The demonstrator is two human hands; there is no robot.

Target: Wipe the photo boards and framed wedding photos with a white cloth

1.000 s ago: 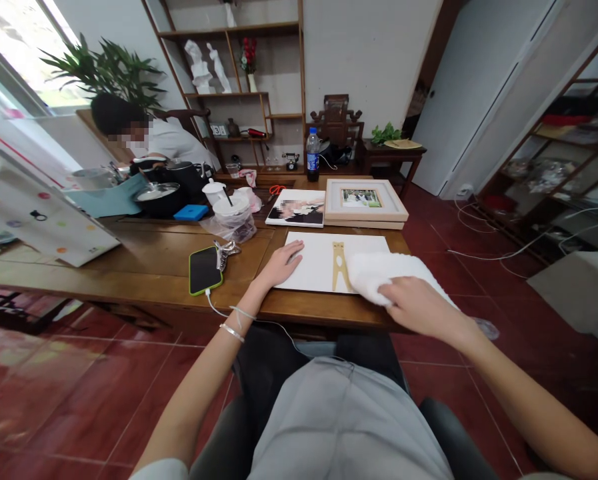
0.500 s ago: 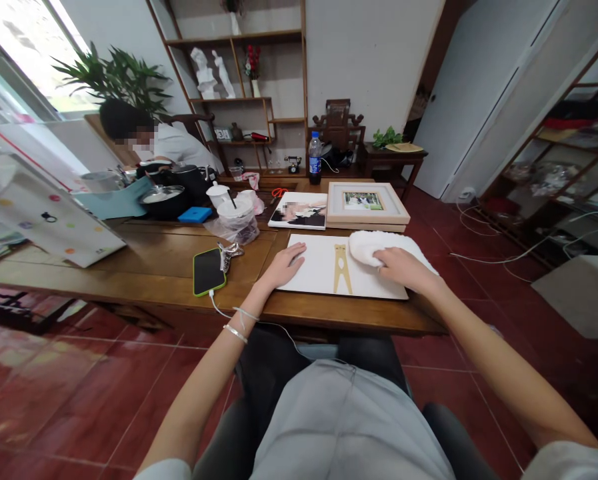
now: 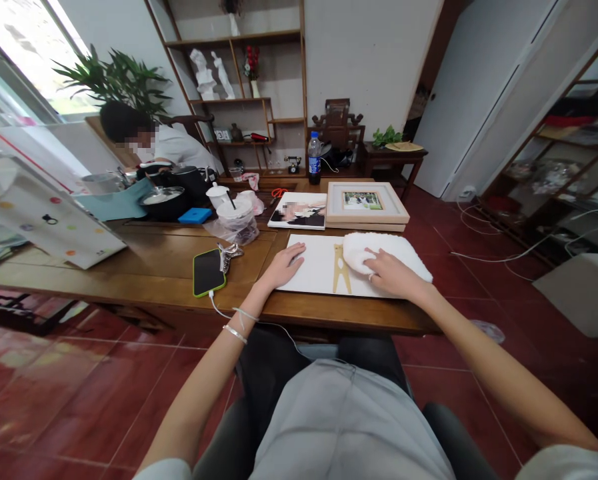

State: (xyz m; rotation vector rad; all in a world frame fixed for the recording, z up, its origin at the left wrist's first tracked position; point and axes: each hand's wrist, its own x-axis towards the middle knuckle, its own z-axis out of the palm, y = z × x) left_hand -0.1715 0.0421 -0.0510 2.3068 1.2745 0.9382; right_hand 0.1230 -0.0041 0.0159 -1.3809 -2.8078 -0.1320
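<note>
left hand (image 3: 285, 265) spread flat on white board (image 3: 319, 270), right hand (image 3: 393, 273) half curled, gripping white cloth (image 3: 391, 250), yellow shape (image 3: 339, 255) between them

Far side: framed picture (image 3: 363, 201) and photo panel (image 3: 297, 210) obstruct passage behind the white board (image 3: 313, 265).
Left side: phone (image 3: 209, 272) and cable (image 3: 212, 297) obstruct.
Passage: open tabletop (image 3: 153, 257) between phone and bag (image 3: 61, 217).

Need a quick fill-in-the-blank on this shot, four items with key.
1. The hand on the white cloth is the person's ____ one.
2. The left hand lies to the ____ of the gold figure.
3. The phone has a lime-____ edge.
4. The cap on the drink bottle is ____.

Missing words: right; left; green; blue.
</note>
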